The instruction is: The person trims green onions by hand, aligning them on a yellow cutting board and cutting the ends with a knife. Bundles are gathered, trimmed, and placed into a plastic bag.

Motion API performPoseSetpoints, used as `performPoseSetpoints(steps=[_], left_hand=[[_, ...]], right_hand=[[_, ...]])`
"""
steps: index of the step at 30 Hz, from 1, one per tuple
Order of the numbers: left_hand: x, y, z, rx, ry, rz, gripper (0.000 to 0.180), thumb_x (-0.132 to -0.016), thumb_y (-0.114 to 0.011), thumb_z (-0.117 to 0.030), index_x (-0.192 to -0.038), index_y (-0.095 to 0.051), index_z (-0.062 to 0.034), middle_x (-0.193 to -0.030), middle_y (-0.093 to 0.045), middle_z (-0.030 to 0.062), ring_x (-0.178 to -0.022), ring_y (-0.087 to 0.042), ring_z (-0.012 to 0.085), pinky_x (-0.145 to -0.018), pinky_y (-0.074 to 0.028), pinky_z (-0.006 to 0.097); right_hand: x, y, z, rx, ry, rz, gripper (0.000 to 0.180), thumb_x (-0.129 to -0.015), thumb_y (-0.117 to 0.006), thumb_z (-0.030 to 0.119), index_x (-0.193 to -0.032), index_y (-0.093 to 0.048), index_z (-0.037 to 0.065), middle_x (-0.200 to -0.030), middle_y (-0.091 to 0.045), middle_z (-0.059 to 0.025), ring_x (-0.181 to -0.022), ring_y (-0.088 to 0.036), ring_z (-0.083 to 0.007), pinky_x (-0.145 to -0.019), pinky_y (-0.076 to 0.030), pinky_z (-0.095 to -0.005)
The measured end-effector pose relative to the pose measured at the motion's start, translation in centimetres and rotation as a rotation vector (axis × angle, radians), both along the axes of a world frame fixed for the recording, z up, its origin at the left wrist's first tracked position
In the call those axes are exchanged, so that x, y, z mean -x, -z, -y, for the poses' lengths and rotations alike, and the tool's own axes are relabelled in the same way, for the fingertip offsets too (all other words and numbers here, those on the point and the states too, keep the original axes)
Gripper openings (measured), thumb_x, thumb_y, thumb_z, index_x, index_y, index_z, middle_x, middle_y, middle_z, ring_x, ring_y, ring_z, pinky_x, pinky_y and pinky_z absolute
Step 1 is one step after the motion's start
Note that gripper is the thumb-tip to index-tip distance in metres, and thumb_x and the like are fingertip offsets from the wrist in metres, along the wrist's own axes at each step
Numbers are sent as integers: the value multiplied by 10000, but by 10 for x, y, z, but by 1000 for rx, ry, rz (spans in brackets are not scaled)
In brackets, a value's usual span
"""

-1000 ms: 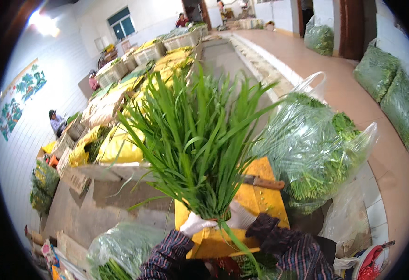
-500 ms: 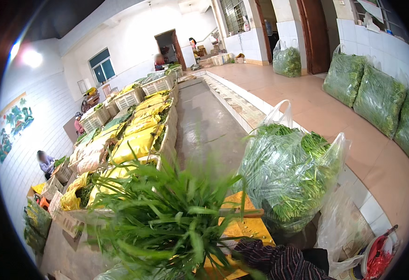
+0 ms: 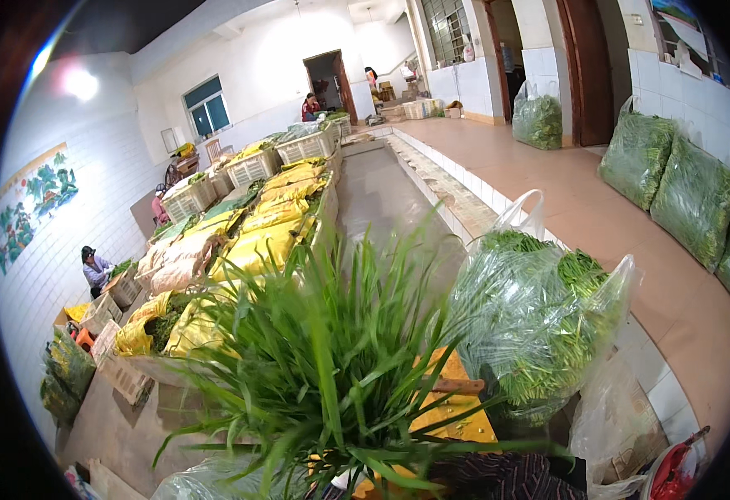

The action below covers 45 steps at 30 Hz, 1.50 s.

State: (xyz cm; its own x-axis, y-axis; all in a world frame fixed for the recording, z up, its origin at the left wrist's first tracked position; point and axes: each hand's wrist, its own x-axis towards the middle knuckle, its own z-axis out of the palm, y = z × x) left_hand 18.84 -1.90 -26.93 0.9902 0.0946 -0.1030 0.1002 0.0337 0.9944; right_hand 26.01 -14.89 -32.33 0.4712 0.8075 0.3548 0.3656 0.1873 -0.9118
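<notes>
A large bunch of long green leaves point(image 3: 323, 358) fills the lower middle, standing upright close in front of me. My right forearm, in a dark striped sleeve point(image 3: 506, 477), comes in at the lower edge and runs in under the leaves. Its hand is hidden there, so its fingers and grip cannot be seen. No part of my left hand shows. Just right of the bunch is a yellow board point(image 3: 465, 417) with small green scraps, and a brown wooden handle point(image 3: 452, 385) lies across it. Clear plastic film point(image 3: 215, 482) shows below the leaves at the left.
A big clear bag of greens point(image 3: 540, 325) stands right of the board. A basin with red contents point(image 3: 673, 479) sits at the lower right. Crates with yellow sacks point(image 3: 273, 242) line the left. More bags point(image 3: 698, 200) lean on the right wall. A seated person point(image 3: 96, 271) is far left.
The bunch of leaves has swung from leaning left to more upright, and its leaves reach higher. The striped sleeve is lower and more covered. The whole view has shifted slightly.
</notes>
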Motion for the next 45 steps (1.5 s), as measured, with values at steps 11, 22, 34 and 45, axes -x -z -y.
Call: performPoseSetpoints(steps=[11,22,34,45], left_hand=[[38,-15,10,-76,-17,105,782,-740,-698,50,-1390,-270,-31,-1323,-454,102,-1164,-481,202,-981,-428,357],[40,-8,-46,-215,177,-540,774,-762,-758,-349,-1307,-405,72,-1192,-571,132,-1064,-529,189,-912,-422,298],[73,-60,-30,-1070,261,-343,914,-698,-741,-503,-1287,-398,106,-1214,-516,302,-1140,-517,368,-942,-432,379],[62,-21,42,-1372,-400,-176,1083,-508,-802,-524,-1315,-358,47,-1185,-504,202,-1105,-495,327,-953,-364,507]], right_hand=[[34,9,12,-160,-55,-455,628,-843,-632,307,-1309,-373,-26,-1226,-536,-187,-1131,-521,-298,-899,-458,-396],[84,-4,30,396,56,-902,495,-912,-543,417,-1243,-498,53,-1095,-612,-54,-954,-599,-159,-792,-480,-302],[70,-17,27,203,409,987,338,-795,-611,195,-1127,-601,132,-704,-519,-27,-702,-551,-194,-607,-439,-331],[22,-38,-26,200,51,-64,178,-901,-476,170,-867,-606,53,-753,-594,-105,-717,-593,-248,-667,-481,-332]])
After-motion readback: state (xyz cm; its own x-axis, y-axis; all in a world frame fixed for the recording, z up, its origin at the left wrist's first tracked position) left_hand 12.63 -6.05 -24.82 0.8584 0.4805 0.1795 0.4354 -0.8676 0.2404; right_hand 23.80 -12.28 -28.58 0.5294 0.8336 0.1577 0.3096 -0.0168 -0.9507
